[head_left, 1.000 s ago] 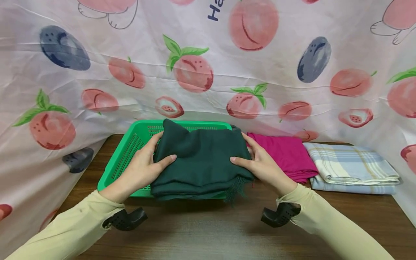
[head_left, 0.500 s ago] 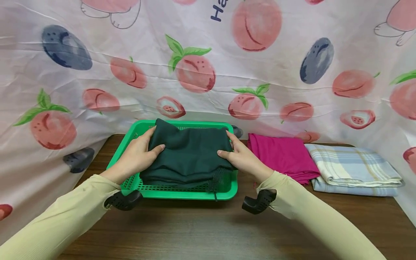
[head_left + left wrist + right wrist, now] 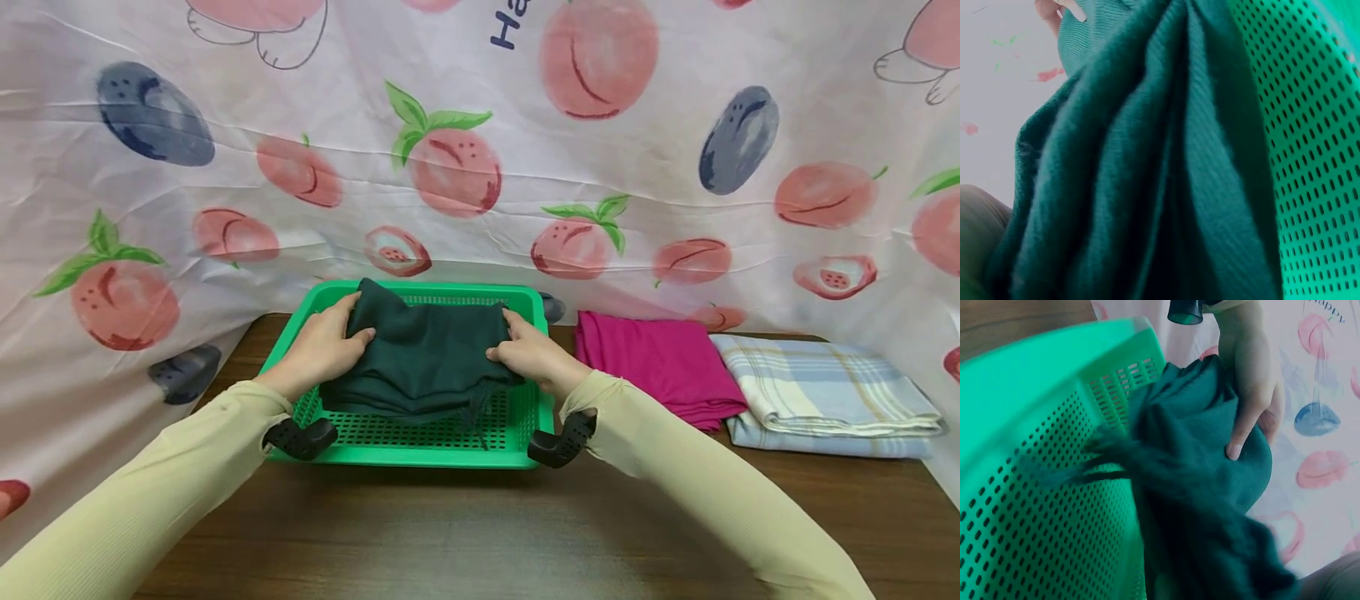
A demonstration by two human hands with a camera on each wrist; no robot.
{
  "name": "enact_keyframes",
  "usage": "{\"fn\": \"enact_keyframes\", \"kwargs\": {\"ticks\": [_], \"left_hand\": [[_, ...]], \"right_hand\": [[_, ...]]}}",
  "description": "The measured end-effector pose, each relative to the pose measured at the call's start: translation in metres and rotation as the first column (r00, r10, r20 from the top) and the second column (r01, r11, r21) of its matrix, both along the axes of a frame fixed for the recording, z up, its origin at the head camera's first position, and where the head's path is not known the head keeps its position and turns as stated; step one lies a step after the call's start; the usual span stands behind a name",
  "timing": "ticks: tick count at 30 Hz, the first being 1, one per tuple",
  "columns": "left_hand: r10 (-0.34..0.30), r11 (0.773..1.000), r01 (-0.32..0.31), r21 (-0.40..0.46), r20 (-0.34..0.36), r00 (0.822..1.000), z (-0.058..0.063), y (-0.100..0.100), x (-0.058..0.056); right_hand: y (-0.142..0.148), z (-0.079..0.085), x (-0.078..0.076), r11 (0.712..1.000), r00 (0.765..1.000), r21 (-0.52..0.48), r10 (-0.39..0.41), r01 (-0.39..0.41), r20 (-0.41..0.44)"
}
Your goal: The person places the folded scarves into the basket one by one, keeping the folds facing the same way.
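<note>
A folded dark green scarf (image 3: 427,354) with a fringe at its near right corner is held between both hands over the green plastic basket (image 3: 420,457). My left hand (image 3: 322,346) grips its left end, thumb on top and fingers mostly hidden behind. On the right end my right hand (image 3: 536,354) does the same. The left wrist view shows the scarf's stacked folds (image 3: 1129,156) beside the perforated basket floor (image 3: 1310,156). In the right wrist view, loose fringe (image 3: 1110,459) hangs over the basket, and the left hand (image 3: 1257,394) pinches the far end.
Right of the basket lies a folded magenta cloth (image 3: 660,367). Beside it sits a folded blue and white plaid cloth (image 3: 828,392). All stand on a dark wooden table (image 3: 450,533). A fruit-print curtain (image 3: 480,242) hangs directly behind.
Both hands have carried the green scarf left and away from me, from in front of the basket to over its inside. More of the basket's near rim and floor shows.
</note>
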State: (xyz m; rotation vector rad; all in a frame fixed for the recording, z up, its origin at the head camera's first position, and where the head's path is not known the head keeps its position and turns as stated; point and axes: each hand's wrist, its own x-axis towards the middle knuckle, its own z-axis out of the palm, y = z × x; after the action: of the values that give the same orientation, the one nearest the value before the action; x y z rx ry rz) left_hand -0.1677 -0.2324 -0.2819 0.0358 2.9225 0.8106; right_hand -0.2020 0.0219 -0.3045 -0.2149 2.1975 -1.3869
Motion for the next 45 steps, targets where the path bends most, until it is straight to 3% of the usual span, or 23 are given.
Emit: {"fn": "enact_keyframes", "kwargs": {"ticks": [10,14,21,24,27,31,34,37,42,45], "left_hand": [[-0.003,0.999,0.005,-0.034,0.048,0.999,-0.011,0.002,-0.007],[-0.023,0.998,0.029,-0.055,0.097,0.995,-0.019,0.001,-0.007],[-0.067,0.986,0.094,-0.14,0.19,0.98,-0.032,0.001,-0.006],[-0.069,0.984,0.106,-0.141,0.248,0.966,-0.031,0.001,-0.005],[-0.095,0.983,0.143,-0.115,0.345,0.934,-0.029,-0.001,-0.003],[-0.119,0.983,0.168,-0.076,0.432,0.894,-0.027,-0.005,0.0],[-0.121,0.982,0.174,-0.078,0.449,0.885,-0.027,-0.007,0.001],[-0.129,0.977,0.192,-0.092,0.463,0.877,-0.025,-0.006,0.001],[-0.18,0.937,0.288,-0.195,0.437,0.881,-0.02,0.002,0.003],[-0.198,0.911,0.324,-0.256,0.416,0.888,-0.016,0.007,0.005]], "right_hand": [[-0.008,-0.01,-0.005,0.998,1.0,0.065,0.021,-0.022,0.011],[-0.01,-0.016,-0.003,0.994,0.999,0.1,0.045,-0.044,-0.004],[-0.015,-0.022,0.003,0.976,0.989,0.163,0.148,-0.142,-0.025],[-0.015,-0.022,0.004,0.97,0.984,0.178,0.175,-0.168,-0.024],[-0.013,-0.021,0.005,0.957,0.979,0.218,0.202,-0.191,-0.031],[-0.011,-0.017,0.008,0.894,0.95,0.363,0.305,-0.263,-0.062],[-0.01,-0.015,0.011,0.823,0.911,0.476,0.4,-0.309,-0.1],[-0.009,-0.013,0.015,0.775,0.874,0.537,0.468,-0.335,-0.131],[-0.008,-0.01,0.02,0.722,0.831,0.595,0.534,-0.354,-0.154],[-0.008,-0.011,0.022,0.705,0.822,0.618,0.546,-0.348,-0.159]]}}
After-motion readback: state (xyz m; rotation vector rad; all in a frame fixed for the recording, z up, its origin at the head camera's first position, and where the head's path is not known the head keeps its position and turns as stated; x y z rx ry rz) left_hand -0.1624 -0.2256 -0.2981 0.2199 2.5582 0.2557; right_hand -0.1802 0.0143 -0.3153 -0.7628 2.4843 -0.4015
